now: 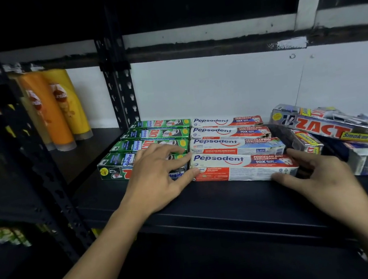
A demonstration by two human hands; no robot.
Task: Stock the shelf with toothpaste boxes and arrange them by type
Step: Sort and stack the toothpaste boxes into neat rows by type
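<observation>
On the black shelf (185, 198), several green Zact boxes (155, 133) lie in a row at the left, and several white-and-red Pepsodent boxes (228, 132) lie beside them in the middle. The front Pepsodent box (239, 166) is held at both ends. My left hand (157, 176) presses its left end with thumb and fingertips and lies over the front green box. My right hand (315, 174) grips its right end. A loose heap of silver Zact Smokers boxes (328, 127) lies at the right, tilted and overlapping.
Orange and yellow shampoo bottles (60, 107) stand on the neighbouring shelf at the left, behind a black perforated upright (120, 96). A white wall backs the shelf. The shelf above overhangs. Lower left shelves hold blurred packets.
</observation>
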